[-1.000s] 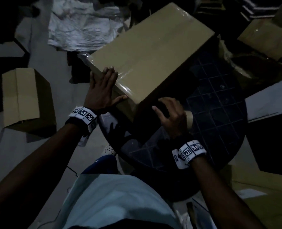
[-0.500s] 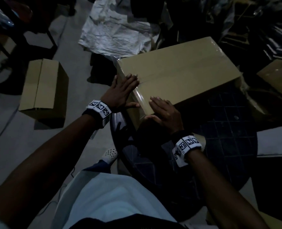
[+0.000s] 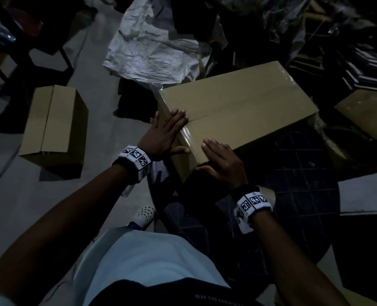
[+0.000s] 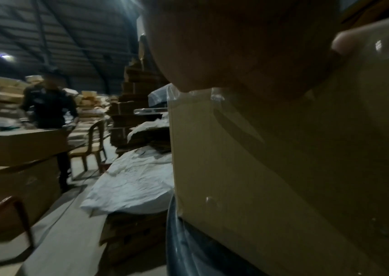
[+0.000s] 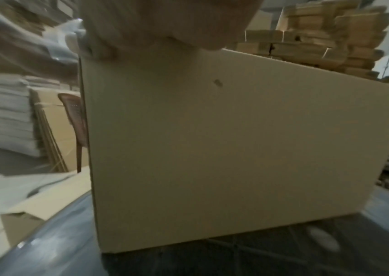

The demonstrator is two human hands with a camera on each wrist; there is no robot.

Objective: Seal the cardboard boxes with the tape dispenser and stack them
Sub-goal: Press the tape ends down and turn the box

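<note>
On the round desk (image 3: 304, 195), taped cardboard box (image 3: 238, 107) overhanging its left edge, left grip (image 3: 163, 133) and right grip (image 3: 222, 162) spread flat on the box's near corner, smaller box (image 3: 53, 127) on floor left, crumpled sheet (image 3: 150, 51) beyond.

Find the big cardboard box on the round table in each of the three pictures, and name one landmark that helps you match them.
Head view: the cardboard box lies at upper centre, both hands flat on its near end.
Left wrist view: it fills the right half, tape shiny on its corner.
Right wrist view: its plain side fills the centre.
Shared landmark: the dark round table under the box, seen in all three.
</note>
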